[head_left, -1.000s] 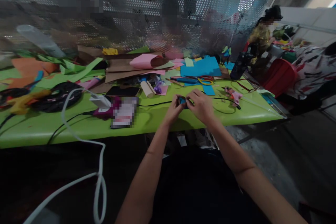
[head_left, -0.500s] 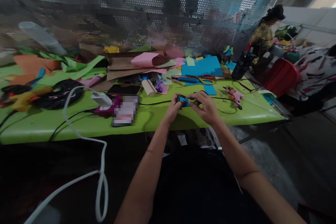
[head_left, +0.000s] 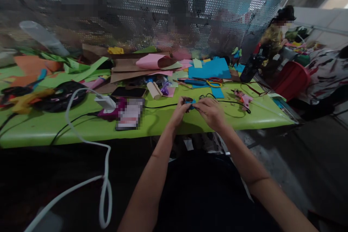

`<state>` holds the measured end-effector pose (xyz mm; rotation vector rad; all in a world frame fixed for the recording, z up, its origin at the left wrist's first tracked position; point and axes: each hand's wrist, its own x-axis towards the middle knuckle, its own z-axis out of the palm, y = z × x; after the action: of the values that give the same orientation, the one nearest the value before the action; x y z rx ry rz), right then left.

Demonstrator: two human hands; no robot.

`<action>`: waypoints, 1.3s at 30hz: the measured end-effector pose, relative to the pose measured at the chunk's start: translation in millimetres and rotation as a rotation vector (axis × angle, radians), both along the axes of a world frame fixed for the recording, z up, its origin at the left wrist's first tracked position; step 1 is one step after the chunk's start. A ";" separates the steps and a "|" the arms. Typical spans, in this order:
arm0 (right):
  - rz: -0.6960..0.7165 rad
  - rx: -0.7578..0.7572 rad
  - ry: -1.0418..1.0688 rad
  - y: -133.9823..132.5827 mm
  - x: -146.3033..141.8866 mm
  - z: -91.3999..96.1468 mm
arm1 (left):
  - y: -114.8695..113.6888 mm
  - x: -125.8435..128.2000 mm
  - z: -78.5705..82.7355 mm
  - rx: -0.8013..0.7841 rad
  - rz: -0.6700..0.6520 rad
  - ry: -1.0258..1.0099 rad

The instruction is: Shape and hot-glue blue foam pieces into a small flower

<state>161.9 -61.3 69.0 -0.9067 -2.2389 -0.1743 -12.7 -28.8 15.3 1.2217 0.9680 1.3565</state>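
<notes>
My left hand (head_left: 181, 110) and my right hand (head_left: 210, 111) meet over the near edge of a lime-green table (head_left: 152, 121). Both pinch a small blue paper piece (head_left: 189, 104) between their fingertips. The fingers of each hand are closed on it. A thin black cord (head_left: 160, 107) runs across the table just behind my hands. Most of the blue piece is hidden by my fingers.
Scissors with red and yellow handles (head_left: 213, 81) lie on blue paper (head_left: 210, 68) behind my hands. A dark phone (head_left: 128, 92), a white charger and cable (head_left: 104, 102), pink and brown paper (head_left: 148, 61) and green strips (head_left: 78, 69) crowd the table. People sit at right near a red chair (head_left: 290, 78).
My right hand has closed in again onto the blue piece after opening slightly half a second ago. The camera view has barely shifted.
</notes>
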 end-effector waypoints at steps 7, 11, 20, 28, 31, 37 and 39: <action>-0.030 -0.038 -0.065 -1.4 -1.0 6.7 | 4.2 -0.6 -6.5 -0.004 -0.003 0.043; -0.037 -0.060 -0.050 -1.2 -1.7 8.7 | 4.2 -3.3 -9.6 0.014 -0.041 0.023; -0.002 -0.059 -0.030 1.9 0.7 6.0 | -15.4 -3.1 14.6 0.034 -0.095 0.134; 0.071 -0.115 0.047 3.1 -1.6 3.2 | -18.1 -3.1 17.6 0.082 -0.036 0.251; 0.088 -0.151 0.076 4.0 -1.3 3.6 | -16.9 -2.7 16.0 0.091 -0.037 0.248; 0.097 -0.209 0.096 5.5 -2.3 6.4 | -17.5 -3.2 15.4 0.091 -0.058 0.243; 0.113 -0.237 0.114 6.0 -2.7 6.9 | -17.6 -3.8 14.8 0.089 -0.062 0.250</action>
<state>159.2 -55.3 75.9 -0.8862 -2.2276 0.1942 -16.5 -46.5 30.1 1.5035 1.0416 1.2282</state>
